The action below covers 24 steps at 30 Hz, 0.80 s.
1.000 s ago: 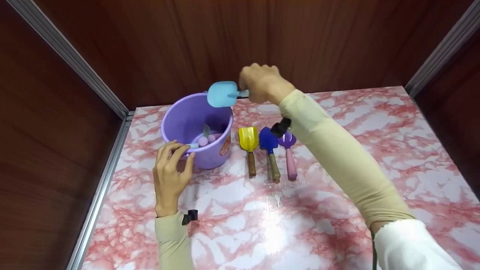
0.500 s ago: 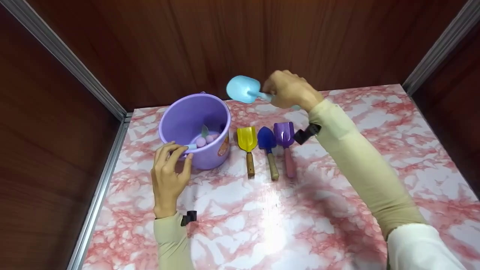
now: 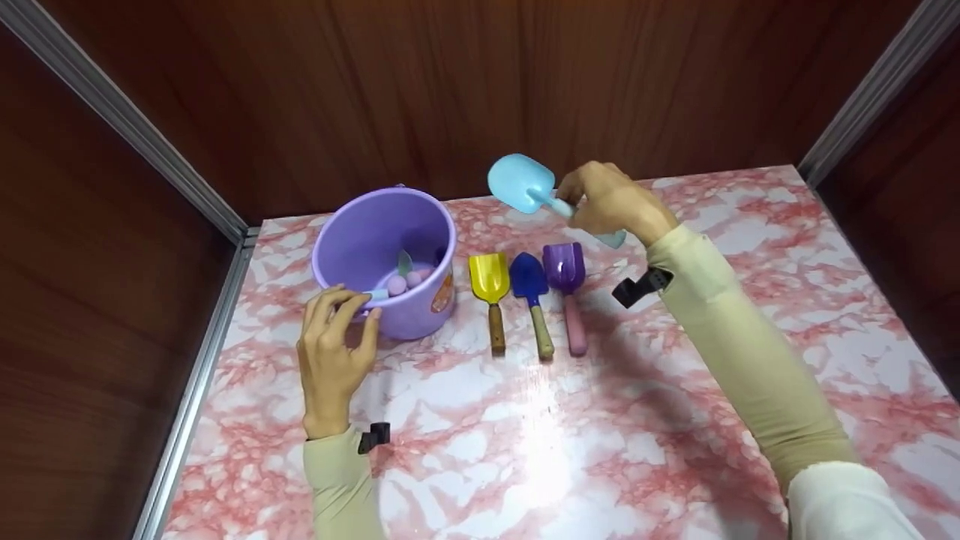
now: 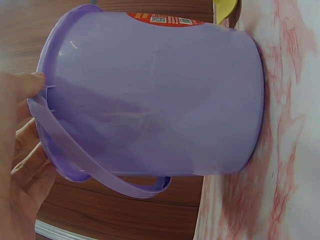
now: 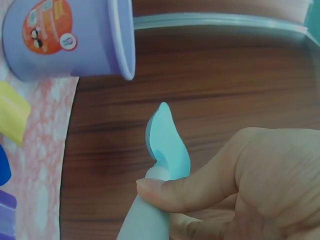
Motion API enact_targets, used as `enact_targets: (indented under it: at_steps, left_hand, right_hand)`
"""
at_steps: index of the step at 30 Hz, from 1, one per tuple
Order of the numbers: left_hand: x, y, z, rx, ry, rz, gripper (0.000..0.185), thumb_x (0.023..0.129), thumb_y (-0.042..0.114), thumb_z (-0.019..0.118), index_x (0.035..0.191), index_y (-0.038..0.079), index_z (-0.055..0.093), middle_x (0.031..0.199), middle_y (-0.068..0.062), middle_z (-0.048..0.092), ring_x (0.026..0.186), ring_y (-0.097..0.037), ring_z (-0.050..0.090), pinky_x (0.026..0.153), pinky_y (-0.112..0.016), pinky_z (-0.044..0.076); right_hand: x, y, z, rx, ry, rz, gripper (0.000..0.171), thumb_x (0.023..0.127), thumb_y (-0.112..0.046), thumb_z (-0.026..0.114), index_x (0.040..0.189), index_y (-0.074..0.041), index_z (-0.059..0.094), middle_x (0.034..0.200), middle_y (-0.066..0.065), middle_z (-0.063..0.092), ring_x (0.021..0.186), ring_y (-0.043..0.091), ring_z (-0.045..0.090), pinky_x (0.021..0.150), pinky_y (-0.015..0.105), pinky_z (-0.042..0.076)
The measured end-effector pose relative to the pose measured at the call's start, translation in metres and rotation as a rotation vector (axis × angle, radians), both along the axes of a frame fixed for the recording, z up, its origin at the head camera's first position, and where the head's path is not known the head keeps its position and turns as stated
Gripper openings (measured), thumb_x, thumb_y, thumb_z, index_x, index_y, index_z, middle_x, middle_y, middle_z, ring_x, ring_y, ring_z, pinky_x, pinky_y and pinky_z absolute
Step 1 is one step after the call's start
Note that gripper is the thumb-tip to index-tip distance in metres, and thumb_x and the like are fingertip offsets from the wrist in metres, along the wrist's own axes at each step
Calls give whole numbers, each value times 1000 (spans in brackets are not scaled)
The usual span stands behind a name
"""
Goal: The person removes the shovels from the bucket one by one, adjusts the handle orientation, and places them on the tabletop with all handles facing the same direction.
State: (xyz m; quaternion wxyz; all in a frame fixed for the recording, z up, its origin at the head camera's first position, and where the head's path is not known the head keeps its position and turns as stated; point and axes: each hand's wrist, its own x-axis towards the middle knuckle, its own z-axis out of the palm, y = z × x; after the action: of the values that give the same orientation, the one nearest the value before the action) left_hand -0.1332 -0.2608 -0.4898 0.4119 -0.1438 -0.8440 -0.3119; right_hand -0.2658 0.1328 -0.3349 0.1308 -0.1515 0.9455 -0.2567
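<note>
Head view: light-blue shovel (image 3: pixel 521 184) pinched by right hand (image 3: pixel 611 196), bucket (image 3: pixel 412 321) rim by left hand (image 3: pixel 334 356), near table (image 3: pixel 757 217) back edge; likely carry step; lowering probably needed.

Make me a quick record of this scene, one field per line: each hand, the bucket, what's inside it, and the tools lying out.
Left hand: holds the bucket's rim
Right hand: grips a light blue shovel by its handle, raised off the table
Bucket: purple, upright
Inside: pinkish rounded items, exact kind unclear
Lying out, left to right in the head view: yellow shovel, dark blue shovel, purple shovel
</note>
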Motion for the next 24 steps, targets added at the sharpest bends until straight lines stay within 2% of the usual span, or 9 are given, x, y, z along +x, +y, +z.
enact_targets:
  at_steps: [5,8,12,18,24]
  left_hand:
    - [1,-1,1,-2,-5,4,23,97,21,80,112,4,81,116,-16,74,126,-36,64,116,-41,51]
    - [1,-2,2,0,-3,7,23,97,21,80,112,3,80,116,-16,73,126,-37,64,116,-42,51]
    - [0,-3,3,-1,-2,7,23,97,21,80,111,3,80,115,-16,74,127,-37,64,116,-41,51]
    - [0,-3,2,5,1,5,22,96,20,80,111,3,81,115,-15,74,127,-37,64,117,-41,50]
    - [0,-2,0,0,-2,-1,23,97,20,80,112,3,80,116,-16,73,127,-37,64,118,-41,50]
  right_hand:
    - [6,11,-15,-68,-43,-54,44,93,-3,74,137,-3,71,124,21,75,107,30,67,92,46,60]
    - [9,18,-25,-125,-65,-84,48,93,-3,75,140,-3,69,127,22,74,109,31,68,92,44,60]
    - [14,28,-41,-191,-47,-102,48,90,-2,76,137,-4,70,125,21,75,111,32,69,90,38,57]
    - [23,38,-72,-306,-15,-156,37,88,-2,77,125,-1,76,115,22,76,106,31,69,81,29,53]
    - [32,46,-97,-416,-96,-243,43,89,-2,75,132,2,71,123,25,71,92,21,69,70,23,57]
